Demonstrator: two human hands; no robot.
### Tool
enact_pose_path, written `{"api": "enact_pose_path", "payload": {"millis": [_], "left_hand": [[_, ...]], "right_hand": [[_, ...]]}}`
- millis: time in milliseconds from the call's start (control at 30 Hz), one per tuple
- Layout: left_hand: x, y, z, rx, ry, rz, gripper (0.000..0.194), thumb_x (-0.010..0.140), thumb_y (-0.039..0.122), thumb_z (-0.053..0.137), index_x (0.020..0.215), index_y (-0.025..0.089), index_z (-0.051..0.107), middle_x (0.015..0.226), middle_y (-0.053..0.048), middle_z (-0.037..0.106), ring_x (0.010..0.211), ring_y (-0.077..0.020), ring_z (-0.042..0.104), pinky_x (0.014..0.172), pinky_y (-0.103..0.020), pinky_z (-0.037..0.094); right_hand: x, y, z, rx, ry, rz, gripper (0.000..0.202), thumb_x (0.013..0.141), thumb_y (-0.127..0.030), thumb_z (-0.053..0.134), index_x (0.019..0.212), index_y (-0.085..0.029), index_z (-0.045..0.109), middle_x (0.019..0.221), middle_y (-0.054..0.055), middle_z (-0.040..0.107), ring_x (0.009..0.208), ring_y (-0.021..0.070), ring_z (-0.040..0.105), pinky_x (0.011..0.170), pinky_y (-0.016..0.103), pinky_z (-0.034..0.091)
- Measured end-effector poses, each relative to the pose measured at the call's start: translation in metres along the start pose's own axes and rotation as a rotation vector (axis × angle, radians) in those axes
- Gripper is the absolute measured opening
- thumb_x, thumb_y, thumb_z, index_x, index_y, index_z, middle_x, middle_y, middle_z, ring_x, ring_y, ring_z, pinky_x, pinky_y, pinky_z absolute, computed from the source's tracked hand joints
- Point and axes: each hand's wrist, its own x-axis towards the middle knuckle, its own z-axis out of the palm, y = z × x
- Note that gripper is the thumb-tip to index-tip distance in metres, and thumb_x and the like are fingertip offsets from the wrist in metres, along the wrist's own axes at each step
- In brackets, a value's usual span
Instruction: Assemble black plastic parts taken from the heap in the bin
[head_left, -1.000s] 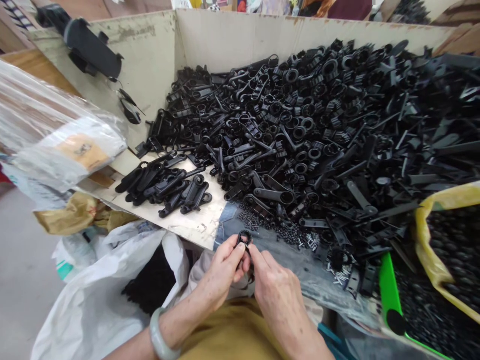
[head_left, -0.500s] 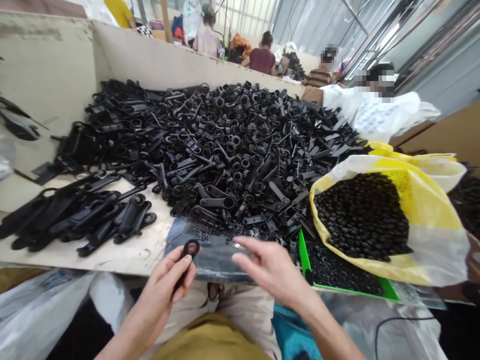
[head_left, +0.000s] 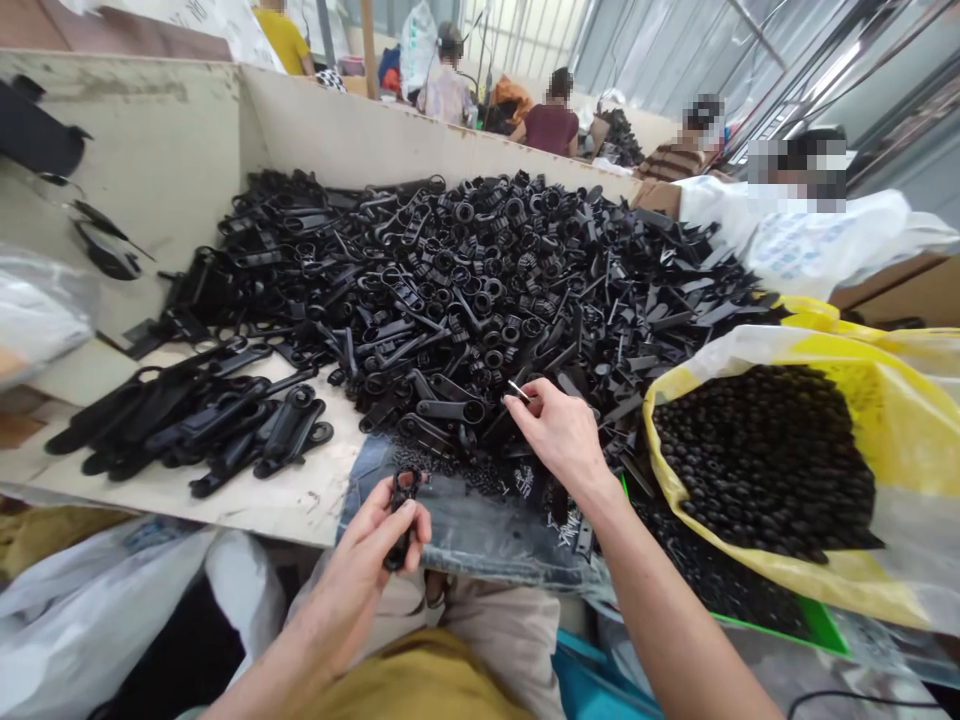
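My left hand [head_left: 375,555] is closed around a black plastic part with a ring-shaped end [head_left: 406,488], held above the front edge of the bench. My right hand [head_left: 559,435] reaches over the near side of the big pile of black plastic parts [head_left: 450,290]. A thin silvery piece [head_left: 517,389] shows between its thumb and fingers, too small to name surely. Below that hand, small silvery pins or screws [head_left: 568,530] and tiny black bits lie on a dark blue mat [head_left: 465,525].
Several longer black parts [head_left: 225,420] lie grouped at the left. A yellow and white bag [head_left: 911,500] of small round black pieces stands at the right, over a green tray [head_left: 825,628]. A pale wall [head_left: 360,130] backs the bench; several people sit beyond it.
My right hand has moved forward and right, from above the mat to the pile, keeping the silvery piece. My left hand still holds the ringed part. The view has shifted slightly.
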Motion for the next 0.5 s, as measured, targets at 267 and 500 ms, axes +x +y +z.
{"api": "enact_pose_path", "payload": {"millis": [267, 500], "left_hand": [[0.005, -0.002, -0.001, -0.208, -0.087, -0.139, 0.034, 0.086, 0.038, 0.074, 0.112, 0.020, 0.062, 0.088, -0.002, 0.069, 0.070, -0.0143, 0.054, 0.071, -0.028, 0.043], [0.000, 0.003, 0.003, -0.365, -0.156, -0.166, 0.035, 0.088, 0.033, 0.065, 0.117, 0.014, 0.065, 0.098, -0.012, 0.074, 0.079, -0.0192, 0.063, 0.073, -0.030, 0.043]], "right_hand": [[-0.041, 0.004, -0.004, -0.113, -0.141, -0.272, 0.017, 0.102, -0.034, 0.059, 0.100, -0.022, 0.071, 0.099, 0.005, 0.077, 0.085, 0.0196, 0.074, 0.066, 0.026, 0.043], [-0.049, 0.017, -0.017, 0.397, -0.121, -0.164, 0.017, 0.094, -0.035, 0.064, 0.093, -0.021, 0.075, 0.083, 0.005, 0.077, 0.065, 0.0158, 0.065, 0.060, 0.026, 0.045]]}}
